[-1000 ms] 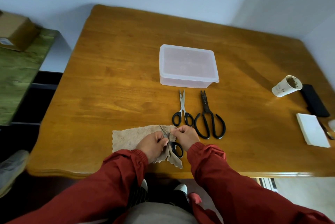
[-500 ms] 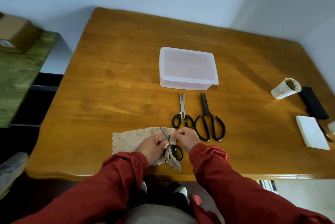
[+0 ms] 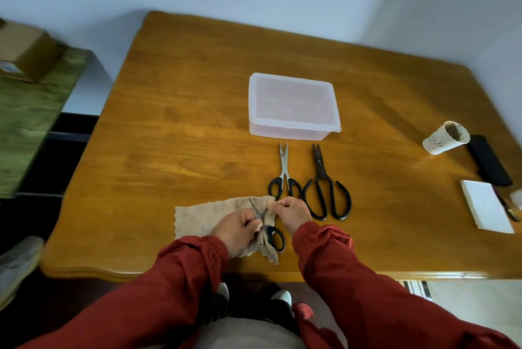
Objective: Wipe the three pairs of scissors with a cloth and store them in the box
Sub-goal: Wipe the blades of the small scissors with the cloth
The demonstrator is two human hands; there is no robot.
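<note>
The small scissors (image 3: 273, 237) lie near the table's (image 3: 175, 128) front edge, half wrapped in the beige cloth (image 3: 202, 216), black handles poking out toward the person. The left hand (image 3: 240, 228) curls its fingers around the small scissors and the cloth folded over them; the right hand (image 3: 292, 211) pinches the cloth beside the blade tip. Just beyond lie the silver-bladed scissors (image 3: 284, 176) and the large black scissors (image 3: 324, 187) (side by side, tips toward the lidded box (image 3: 293, 107))
</note>
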